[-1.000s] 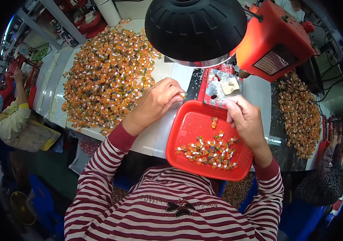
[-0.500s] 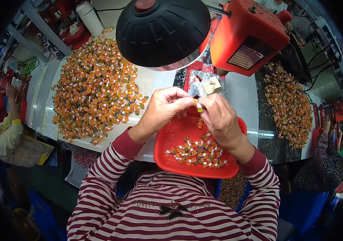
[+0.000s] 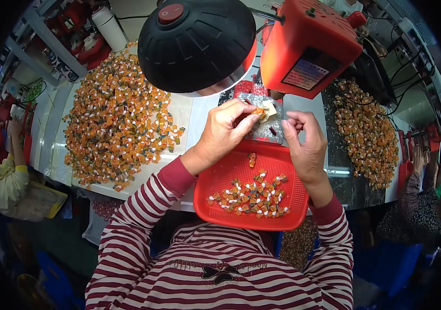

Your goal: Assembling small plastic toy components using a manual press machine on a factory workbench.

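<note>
My left hand (image 3: 225, 132) pinches a small orange part (image 3: 257, 110) at its fingertips, held over a grey metal plate (image 3: 269, 129) under the orange machine (image 3: 308, 46). My right hand (image 3: 305, 144) hovers beside it, fingers loosely curled, and I cannot make out anything in it. Below both hands sits a red plastic tray (image 3: 287, 214) holding several small orange, white and dark parts (image 3: 251, 196). Both sleeves are red-and-white striped.
A big heap of the same orange parts (image 3: 117, 119) covers the white table to the left. A second heap (image 3: 367, 134) lies on the dark surface at right. A black lamp shade (image 3: 197, 44) hangs over the table. Other people sit at far left (image 3: 8, 175) and far right (image 3: 427, 196).
Both hands have risen from the tray toward the grey plate. The left hand now holds an orange part there, and the right hand has drawn apart from it.
</note>
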Tool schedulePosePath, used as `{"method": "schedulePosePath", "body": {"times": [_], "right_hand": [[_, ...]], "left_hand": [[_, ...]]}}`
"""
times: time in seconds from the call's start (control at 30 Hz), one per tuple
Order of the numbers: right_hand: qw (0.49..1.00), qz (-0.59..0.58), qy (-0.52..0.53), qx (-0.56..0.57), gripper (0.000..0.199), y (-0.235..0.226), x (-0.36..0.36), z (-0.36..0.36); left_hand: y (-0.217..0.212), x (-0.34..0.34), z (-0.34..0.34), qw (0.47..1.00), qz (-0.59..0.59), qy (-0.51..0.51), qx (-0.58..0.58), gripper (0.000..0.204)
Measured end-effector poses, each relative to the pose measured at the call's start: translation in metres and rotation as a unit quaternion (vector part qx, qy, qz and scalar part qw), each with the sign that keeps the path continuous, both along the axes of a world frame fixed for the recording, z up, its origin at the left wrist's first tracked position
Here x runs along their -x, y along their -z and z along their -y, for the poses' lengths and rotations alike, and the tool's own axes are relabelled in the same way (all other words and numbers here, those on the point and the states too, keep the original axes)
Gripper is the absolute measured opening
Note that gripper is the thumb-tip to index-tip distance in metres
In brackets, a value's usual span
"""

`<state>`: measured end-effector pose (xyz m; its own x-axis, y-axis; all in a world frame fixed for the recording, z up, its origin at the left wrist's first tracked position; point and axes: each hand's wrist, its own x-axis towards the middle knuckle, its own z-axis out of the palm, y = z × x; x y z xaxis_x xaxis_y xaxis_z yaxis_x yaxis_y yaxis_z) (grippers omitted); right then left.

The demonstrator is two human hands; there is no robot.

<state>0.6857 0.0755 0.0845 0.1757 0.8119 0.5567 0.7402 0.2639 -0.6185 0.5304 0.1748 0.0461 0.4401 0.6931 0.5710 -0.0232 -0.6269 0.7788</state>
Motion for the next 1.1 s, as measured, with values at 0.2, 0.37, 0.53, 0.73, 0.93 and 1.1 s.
{"method": "schedulePosePath", "body": {"times": [0.2,0.37,0.53,0.73,0.93,1.1], "right_hand": [[0.968,-0.231,0.012,-0.093,0.018,-0.037,-0.036,-0.022],[0.966,-0.223,0.017,-0.126,0.041,-0.117,-0.069,-0.067],[0.986,-0.079,0.043,-0.138,0.044,-0.127,-0.077,-0.078],[0.983,-0.133,-0.025,-0.126,0.032,-0.081,-0.047,-0.038],[0.981,-0.147,-0.018,-0.128,0.028,-0.057,-0.045,-0.035],[0.982,-0.138,-0.021,-0.124,0.027,-0.05,-0.044,-0.033]], "left_hand": [[0.002,-0.021,-0.01,0.988,-0.024,-0.001,-0.154,0.016],[-0.004,-0.027,-0.008,0.983,-0.059,-0.017,-0.173,0.016],[-0.001,-0.03,-0.005,0.984,-0.048,-0.018,-0.169,0.015],[0.002,-0.031,-0.011,0.988,-0.016,-0.012,-0.152,0.012],[0.004,-0.031,-0.01,0.989,-0.014,-0.018,-0.147,0.013],[0.004,-0.032,-0.01,0.988,-0.016,-0.022,-0.149,0.013]]}}
